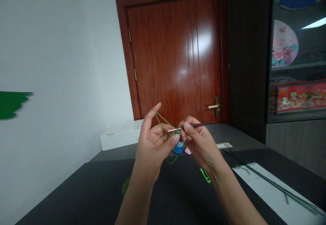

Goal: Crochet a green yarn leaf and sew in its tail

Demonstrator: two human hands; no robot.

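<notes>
Green yarn (163, 120) runs taut over the raised index finger of my left hand (155, 143). Between that hand's thumb and fingers is pinched a small green crochet piece (177, 134), partly hidden. My right hand (197, 140) grips a crochet hook (175, 129) with a silver tip and a dark handle; the tip points left, at the top of the green piece. A loose yarn tail (172, 162) hangs below. Behind my left forearm a ball of green yarn (125, 185) shows in part on the dark table.
Blue (178, 149) and pink (187, 151) pieces lie behind the hands. Near my right forearm lies a bright green utility knife (205, 175). Dark green stems (277, 186) cross a white paper pad (270, 184) at right. A white box (121, 138) stands by the wall.
</notes>
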